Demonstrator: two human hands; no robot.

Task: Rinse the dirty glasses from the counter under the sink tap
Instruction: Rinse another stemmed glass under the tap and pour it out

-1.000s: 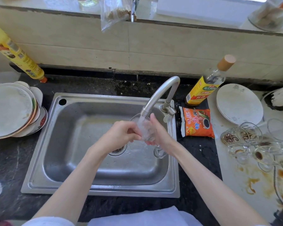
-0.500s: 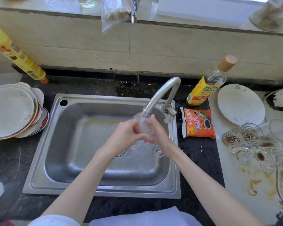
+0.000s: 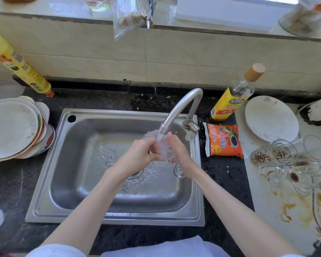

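1. Compared with a second ago the glass has tipped up closer to the tap spout, and water now spreads across the sink floor.
2. The left hand curls its fingers round the glass bowl from the left.
3. The right hand wraps it from the right, so the glass sits squeezed between both palms, right under the stream.
4. Dirty glasses lie on the stained counter to the right, with a seasoning packet between them and the sink.

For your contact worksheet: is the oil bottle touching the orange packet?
Apart. The head view shows the oil bottle standing behind the orange packet, with dark counter between them.
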